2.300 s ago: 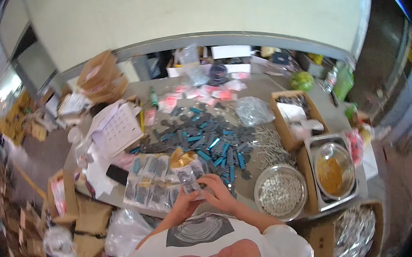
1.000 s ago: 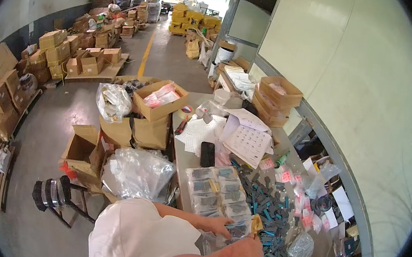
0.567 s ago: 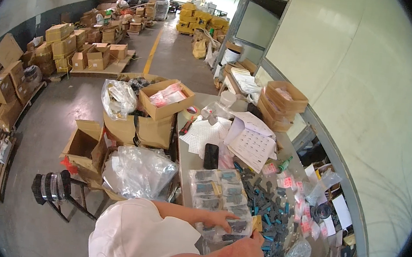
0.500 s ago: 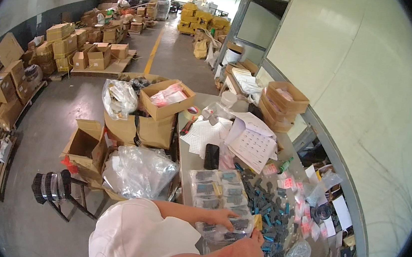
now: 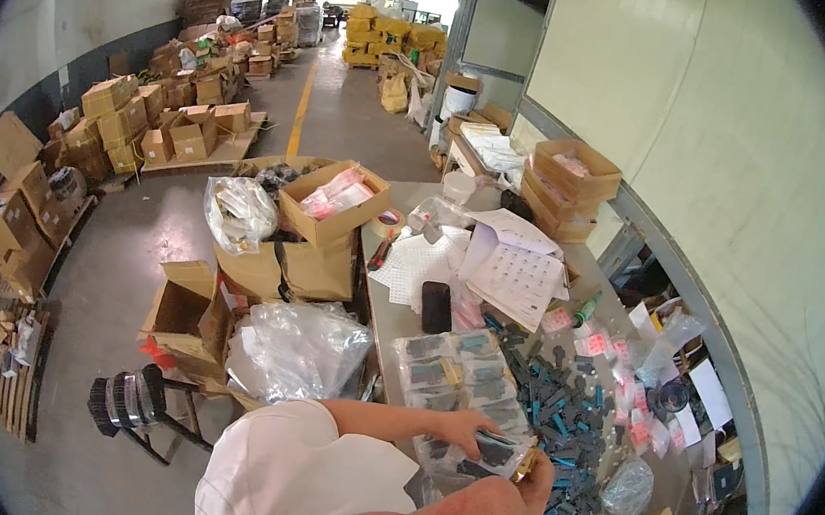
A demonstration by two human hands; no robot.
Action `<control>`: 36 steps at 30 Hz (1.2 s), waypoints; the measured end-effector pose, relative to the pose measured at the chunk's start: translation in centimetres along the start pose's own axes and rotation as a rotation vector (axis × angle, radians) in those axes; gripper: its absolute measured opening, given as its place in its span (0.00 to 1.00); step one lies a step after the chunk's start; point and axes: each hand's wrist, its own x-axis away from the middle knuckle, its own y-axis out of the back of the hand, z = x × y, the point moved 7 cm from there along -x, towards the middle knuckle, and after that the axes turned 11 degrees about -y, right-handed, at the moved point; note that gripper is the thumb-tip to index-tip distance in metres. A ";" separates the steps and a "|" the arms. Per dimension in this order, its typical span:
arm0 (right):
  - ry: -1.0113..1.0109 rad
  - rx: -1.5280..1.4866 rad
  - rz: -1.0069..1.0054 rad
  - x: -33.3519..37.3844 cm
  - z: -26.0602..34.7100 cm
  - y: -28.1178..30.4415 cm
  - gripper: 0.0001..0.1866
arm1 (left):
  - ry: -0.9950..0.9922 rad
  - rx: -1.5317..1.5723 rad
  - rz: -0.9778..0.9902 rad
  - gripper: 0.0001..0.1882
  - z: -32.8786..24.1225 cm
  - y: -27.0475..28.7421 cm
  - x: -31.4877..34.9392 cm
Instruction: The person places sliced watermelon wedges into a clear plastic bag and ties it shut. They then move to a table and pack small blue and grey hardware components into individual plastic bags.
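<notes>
My left hand (image 5: 465, 430) reaches in from the left, its fingers closed on the edge of a clear plastic packet (image 5: 500, 456) with dark parts inside. My right hand (image 5: 537, 480) pinches the packet's other side, near a small yellow patch; my wrist partly hides it. The packet is tilted up over similar clear packets (image 5: 420, 349) laid out in rows on the grey table (image 5: 390, 300). Just right of my hands spreads a loose pile of small dark grey and blue plastic parts (image 5: 559, 399).
A black phone (image 5: 436, 307), printed sheets (image 5: 521, 279) and a tape roll (image 5: 388, 222) lie farther back. Pink-and-white packets (image 5: 631, 401) and a crumpled clear bag (image 5: 627, 491) are at the right. Left of the table stand open cartons (image 5: 187, 319) and a black stool (image 5: 132, 394).
My hands have lifted and tilted the packet, which lay flatter before. My right hand has turned at its edge. The whole view has shifted slightly.
</notes>
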 end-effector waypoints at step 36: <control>-0.124 0.827 -2.317 53.8 -2.4 27.2 0.21 | 0.033 -1.120 -0.232 0.32 3.1 7.2 -1.9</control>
